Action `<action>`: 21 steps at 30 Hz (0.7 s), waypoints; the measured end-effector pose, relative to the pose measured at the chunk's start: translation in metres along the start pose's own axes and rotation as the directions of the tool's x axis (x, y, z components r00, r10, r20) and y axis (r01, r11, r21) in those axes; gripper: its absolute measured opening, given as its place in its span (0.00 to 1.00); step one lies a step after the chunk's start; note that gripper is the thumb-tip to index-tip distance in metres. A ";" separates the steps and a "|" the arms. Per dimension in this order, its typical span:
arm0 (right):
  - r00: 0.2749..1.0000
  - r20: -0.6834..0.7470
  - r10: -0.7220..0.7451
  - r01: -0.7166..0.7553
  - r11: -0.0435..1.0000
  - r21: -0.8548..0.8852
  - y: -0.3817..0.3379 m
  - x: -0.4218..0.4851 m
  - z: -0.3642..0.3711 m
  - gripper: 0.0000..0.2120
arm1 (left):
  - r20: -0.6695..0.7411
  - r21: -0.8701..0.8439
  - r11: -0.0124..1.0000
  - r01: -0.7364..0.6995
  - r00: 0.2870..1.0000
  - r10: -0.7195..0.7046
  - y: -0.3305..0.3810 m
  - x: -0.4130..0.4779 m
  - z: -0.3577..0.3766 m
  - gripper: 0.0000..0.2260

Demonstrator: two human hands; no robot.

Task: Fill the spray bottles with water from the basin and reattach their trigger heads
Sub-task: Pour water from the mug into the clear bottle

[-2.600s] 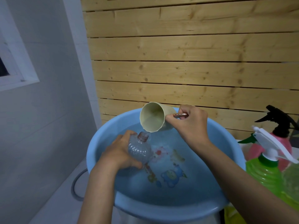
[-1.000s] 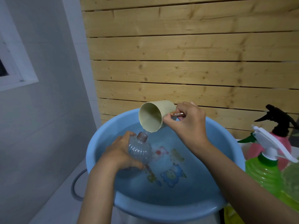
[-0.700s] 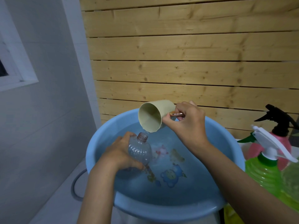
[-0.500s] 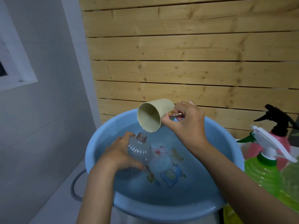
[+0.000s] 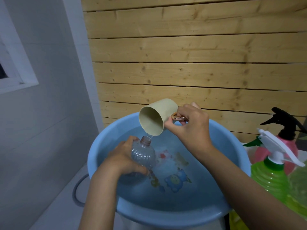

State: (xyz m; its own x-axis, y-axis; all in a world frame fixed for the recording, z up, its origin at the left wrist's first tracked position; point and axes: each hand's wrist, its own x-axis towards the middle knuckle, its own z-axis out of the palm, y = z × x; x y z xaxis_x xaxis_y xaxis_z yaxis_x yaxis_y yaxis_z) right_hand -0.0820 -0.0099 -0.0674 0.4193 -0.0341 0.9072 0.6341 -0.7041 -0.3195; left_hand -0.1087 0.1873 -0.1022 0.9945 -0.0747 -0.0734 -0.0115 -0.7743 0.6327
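**Inspector:** Setting?

**Me:** A wooden slat wall (image 5: 199,63) ahead, a grey tiled wall (image 5: 41,130) on my left. A blue basin (image 5: 166,218) holding water stands before me, with a cartoon print (image 5: 176,180) visible on its bottom.

**Inspector:** Left hand?

**Me:** My left hand (image 5: 123,161) is wrapped round the belly of a clear ribbed bottle (image 5: 143,157). The bottle is uncapped and nearly upright over the basin's left half. Its base is low at the water; whether it is immersed, I cannot tell.

**Inspector:** Right hand?

**Me:** My right hand (image 5: 191,128) pinches the metal ring handle (image 5: 178,117) of a beige cup (image 5: 154,120), tipped mouth-down towards the left. A thin stream of water (image 5: 149,136) runs from its lip to the bottle's neck.

**Inspector:** Other bottles?

**Me:** Beside the basin's right edge is a green spray bottle (image 5: 269,176) with a white trigger head (image 5: 275,143) fitted. Behind it is a pink spray bottle (image 5: 290,146) with a black trigger head (image 5: 282,118).
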 end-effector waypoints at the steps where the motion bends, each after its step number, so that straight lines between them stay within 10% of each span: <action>1: 1.000 0.009 -0.004 0.004 1.000 -0.003 0.000 0.000 0.000 0.16 | 0.004 -0.015 1.000 0.001 1.000 -0.001 0.000 0.000 0.000 0.36; 21: 0.958 0.045 -0.283 0.281 0.959 0.030 -0.005 -0.003 0.006 0.13 | 0.029 -0.024 0.999 0.030 0.999 -0.029 0.004 -0.003 -0.001 0.43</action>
State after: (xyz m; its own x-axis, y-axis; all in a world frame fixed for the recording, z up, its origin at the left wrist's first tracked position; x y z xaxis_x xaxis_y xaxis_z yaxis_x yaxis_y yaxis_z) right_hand -0.0822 -0.0018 -0.0700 0.2520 0.1984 0.9472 0.7459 -0.6634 -0.0595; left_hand -0.1118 0.1850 -0.0983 0.9910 -0.0702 -0.1143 0.0209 -0.7608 0.6486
